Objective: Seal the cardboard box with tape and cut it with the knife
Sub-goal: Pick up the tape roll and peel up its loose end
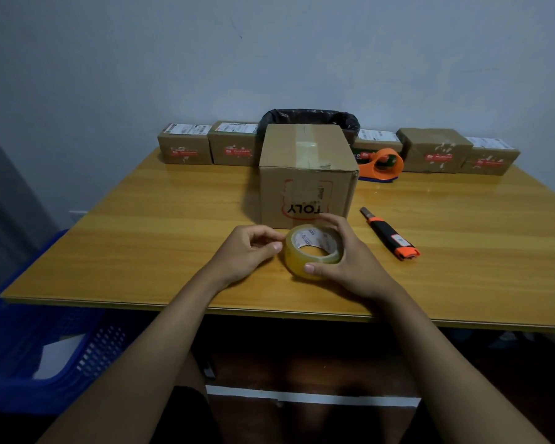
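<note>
A brown cardboard box stands in the middle of the wooden table, its top flaps closed with a strip of clear tape along the seam. In front of it my right hand grips a roll of clear tape, held tilted just above the table. My left hand is at the roll's left side, thumb and fingertips pinched together against its edge. An orange and black utility knife lies on the table to the right of the box, apart from both hands.
Several small labelled parcels line the table's far edge by the wall. A bin with a black bag sits behind the box. An orange tape dispenser rests at the back right. A blue plastic crate stands on the floor at left.
</note>
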